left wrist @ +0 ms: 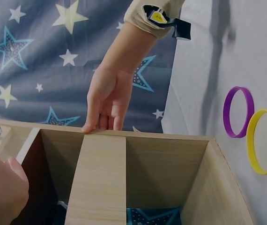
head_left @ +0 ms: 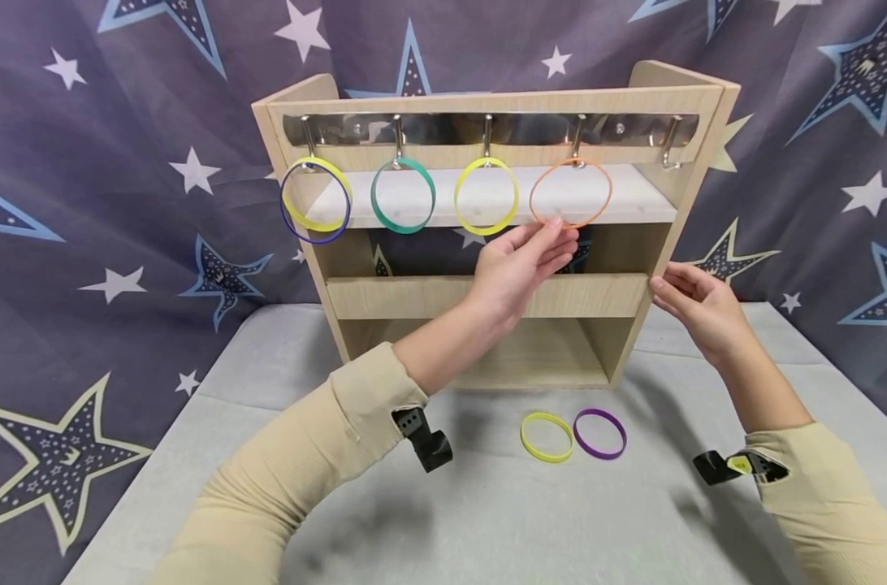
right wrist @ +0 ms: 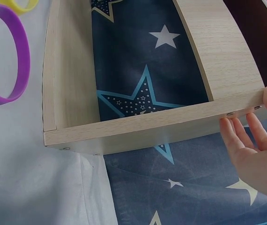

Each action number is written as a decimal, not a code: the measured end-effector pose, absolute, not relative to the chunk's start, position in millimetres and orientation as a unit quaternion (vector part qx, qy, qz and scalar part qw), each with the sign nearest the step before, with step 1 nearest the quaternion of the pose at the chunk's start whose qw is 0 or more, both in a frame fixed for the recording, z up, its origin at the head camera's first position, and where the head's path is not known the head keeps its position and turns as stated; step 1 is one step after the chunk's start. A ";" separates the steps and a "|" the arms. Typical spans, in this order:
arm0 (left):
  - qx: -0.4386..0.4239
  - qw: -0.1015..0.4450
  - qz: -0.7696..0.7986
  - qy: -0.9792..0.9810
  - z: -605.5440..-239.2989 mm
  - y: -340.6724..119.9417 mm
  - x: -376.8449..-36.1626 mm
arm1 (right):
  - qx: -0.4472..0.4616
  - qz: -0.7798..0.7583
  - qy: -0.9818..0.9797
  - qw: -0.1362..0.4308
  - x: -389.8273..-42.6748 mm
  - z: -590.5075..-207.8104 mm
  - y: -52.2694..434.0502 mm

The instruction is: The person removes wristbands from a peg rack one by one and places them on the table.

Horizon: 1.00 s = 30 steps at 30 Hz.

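The orange band (head_left: 610, 191) hangs from the fourth hook (head_left: 578, 140) from the left on the wooden shelf (head_left: 400, 298). At its lower edge the left hand (head_left: 520, 260) has a narrow grip, pinching the band between thumb and fingers. The right hand (head_left: 703, 313) grips the shelf's side, thumb on the front edge, fingers outside. Leftward hang a yellow band (head_left: 517, 197), a green band (head_left: 434, 197), then a second yellow band (head_left: 318, 227) with a blue band (head_left: 326, 240). A third yellow band (head_left: 546, 459) lies beside a purple band (head_left: 600, 457) on the grey desk (head_left: 524, 520).

Soft shadows across grey cloth (head_left: 546, 520)
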<state>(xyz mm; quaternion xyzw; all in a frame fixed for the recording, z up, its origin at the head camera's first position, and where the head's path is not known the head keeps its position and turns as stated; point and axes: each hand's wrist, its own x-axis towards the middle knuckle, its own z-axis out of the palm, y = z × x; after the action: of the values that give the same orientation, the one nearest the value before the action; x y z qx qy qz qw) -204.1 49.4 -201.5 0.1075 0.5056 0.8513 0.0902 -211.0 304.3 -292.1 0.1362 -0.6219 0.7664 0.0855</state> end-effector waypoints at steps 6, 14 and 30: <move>0.134 0.071 0.854 0.498 -198.5 51.5 -197.9 | 0.139 0.768 -0.620 0.087 -211.6 -293.1 304.0; 0.161 0.050 0.858 0.485 -192.9 53.3 -191.4 | 0.144 0.769 -0.617 0.086 -211.6 -293.1 303.6; 0.193 0.047 0.843 0.500 -195.8 42.8 -187.5 | 0.149 0.764 -0.621 0.092 -212.8 -293.4 302.4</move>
<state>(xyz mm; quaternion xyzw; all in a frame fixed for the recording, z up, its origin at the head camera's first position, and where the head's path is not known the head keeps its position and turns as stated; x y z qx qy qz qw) -187.5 42.8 -195.8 0.1927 0.4999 0.8431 0.0475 -212.8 302.4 -293.4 0.1486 -0.6213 0.7639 0.0916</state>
